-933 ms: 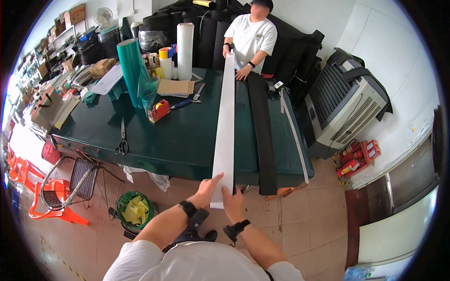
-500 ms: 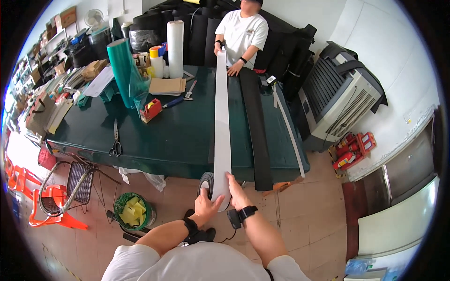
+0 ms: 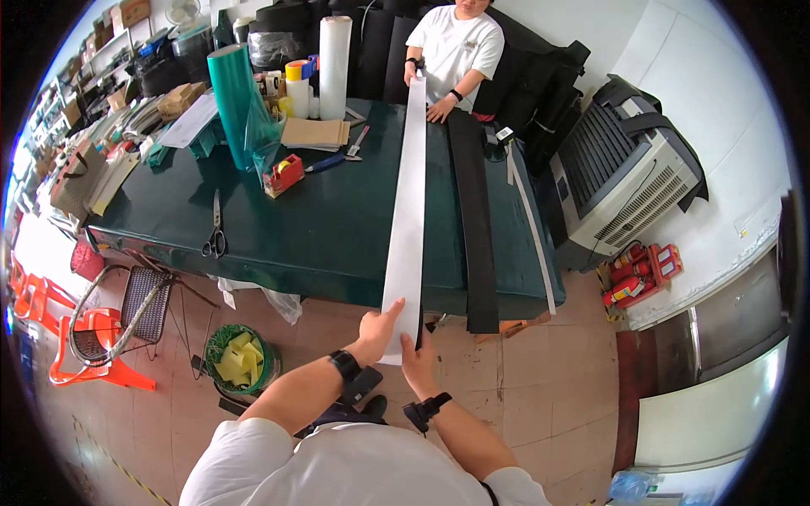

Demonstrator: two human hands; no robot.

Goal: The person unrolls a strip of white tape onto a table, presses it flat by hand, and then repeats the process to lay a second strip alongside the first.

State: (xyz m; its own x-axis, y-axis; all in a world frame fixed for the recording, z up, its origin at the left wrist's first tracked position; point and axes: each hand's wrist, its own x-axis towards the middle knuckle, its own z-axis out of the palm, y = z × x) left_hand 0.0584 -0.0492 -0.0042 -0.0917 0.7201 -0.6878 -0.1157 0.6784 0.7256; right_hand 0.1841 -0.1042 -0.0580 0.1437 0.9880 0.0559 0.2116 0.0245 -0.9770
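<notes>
A long white strip (image 3: 408, 202) stretches across the dark green table (image 3: 321, 228) from me to a person in a white shirt (image 3: 456, 42) at the far side. My left hand (image 3: 377, 331) grips the near end of the strip from the left. My right hand (image 3: 417, 361) holds the same end from below, partly hidden under it. The other person's hands hold the far end. A long black strip (image 3: 474, 211) lies on the table just right of the white one.
On the table are scissors (image 3: 216, 236), a red tape dispenser (image 3: 283, 175), a green film roll (image 3: 234, 105) and a white roll (image 3: 334, 55). A grey machine (image 3: 624, 181) stands to the right. A green bin (image 3: 234, 358) and orange chair (image 3: 84, 337) are at the left.
The near end of the white strip has been lifted off the table edge and held up in both my hands; the view has tilted slightly.
</notes>
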